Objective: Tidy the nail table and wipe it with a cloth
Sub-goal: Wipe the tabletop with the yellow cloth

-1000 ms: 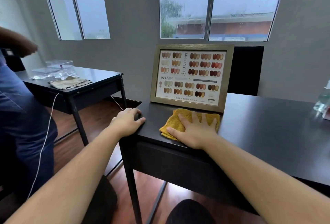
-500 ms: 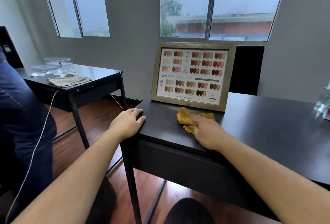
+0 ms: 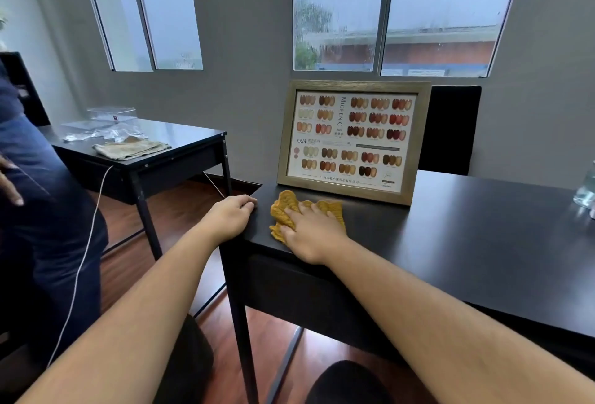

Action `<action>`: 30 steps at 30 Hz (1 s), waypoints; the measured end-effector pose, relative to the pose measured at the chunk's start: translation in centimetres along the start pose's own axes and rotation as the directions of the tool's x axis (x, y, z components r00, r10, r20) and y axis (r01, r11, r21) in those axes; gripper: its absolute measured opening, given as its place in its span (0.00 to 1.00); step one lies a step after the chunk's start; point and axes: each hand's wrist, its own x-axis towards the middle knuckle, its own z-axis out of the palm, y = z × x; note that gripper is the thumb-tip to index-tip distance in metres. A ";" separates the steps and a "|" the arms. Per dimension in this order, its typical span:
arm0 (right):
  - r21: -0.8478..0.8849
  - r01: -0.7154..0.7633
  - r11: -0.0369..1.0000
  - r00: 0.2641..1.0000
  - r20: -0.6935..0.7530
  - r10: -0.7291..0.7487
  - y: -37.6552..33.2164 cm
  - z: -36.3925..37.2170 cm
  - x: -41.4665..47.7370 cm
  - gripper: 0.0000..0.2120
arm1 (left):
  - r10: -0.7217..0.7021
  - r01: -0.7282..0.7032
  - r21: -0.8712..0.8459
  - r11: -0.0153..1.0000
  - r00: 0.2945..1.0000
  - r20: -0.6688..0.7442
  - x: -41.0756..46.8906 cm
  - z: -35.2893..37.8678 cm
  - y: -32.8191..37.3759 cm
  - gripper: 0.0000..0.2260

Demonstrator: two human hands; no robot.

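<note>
Mustard-yellow cloth (image 3: pixel 285 210) lies bunched under the right grip (image 3: pixel 310 233) on the black worktop (image 3: pixel 450 242). Its folds stick out past the fingertips on the far side and to the left of the thumb. The right grip is spread, fingers (image 3: pixel 306 209) fanned and laid fairly straight over the cloth, palm pressing it down rather than pinching it. Just beyond this grip stands the wooden-framed nail colour chart (image 3: pixel 352 139), upright at the back of the worktop, close to the cloth's far edge.

A second ago the cloth lay spread flat under the palm. Half a second ago it was crumpled up, farther to the right, below the middle of the chart. Now grip and cloth have come leftward, toward the worktop's left corner and nearer the left grip (image 3: pixel 230 215), which has kept its place.

That left grip sits on the corner itself, knuckles up, fingers curled over the edge and thumb on top, holding the worktop. Both forearms reach forward, bare, the right one crossing the near edge of the worktop at a slant.

Well left of the left grip stands a second dark table (image 3: pixel 186 143) carrying a folded beige cloth (image 3: pixel 132 147), and a person in blue jeans (image 3: pixel 48 194) stands at the frame's edge.
</note>
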 end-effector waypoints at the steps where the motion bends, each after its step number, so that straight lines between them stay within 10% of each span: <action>1: 0.027 0.026 0.999 0.999 0.020 -0.027 0.1 -0.2 -0.4 0.29 | -0.003 0.003 0.012 1.000 1.000 -0.021 -0.2 0.0 0.2 0.15; 5: 0.340 0.075 0.938 0.994 -0.104 -0.042 2.2 -2.3 -2.3 0.25 | 0.042 -0.042 0.152 0.988 0.999 0.007 -1.5 0.7 2.3 0.23; 10: 0.034 0.085 0.996 0.996 -0.007 -0.085 5.5 -3.6 -3.5 0.25 | 0.045 -0.048 0.319 0.946 0.999 0.015 -1.9 2.9 5.6 0.22; 16: -0.079 0.059 0.995 0.997 0.054 -0.055 4.8 -2.2 -2.2 0.28 | -0.002 0.007 0.100 0.995 0.999 -0.045 -1.1 1.6 4.5 0.09; 24: -0.068 0.040 0.997 0.999 0.033 -0.038 3.1 -2.0 -0.4 0.28 | -0.078 0.156 0.410 0.899 0.977 -0.200 -0.3 -0.4 1.9 0.26; 27: -0.040 0.074 0.996 0.997 -0.023 -0.075 3.9 -2.4 -0.6 0.29 | 0.219 -0.049 0.520 0.853 0.938 -0.270 -0.1 -0.3 2.3 0.23; 30: -0.082 0.122 0.989 0.993 0.012 -0.121 3.8 -2.2 -1.0 0.31 | 0.340 -0.291 0.538 0.791 0.940 0.008 0.1 1.1 3.0 0.23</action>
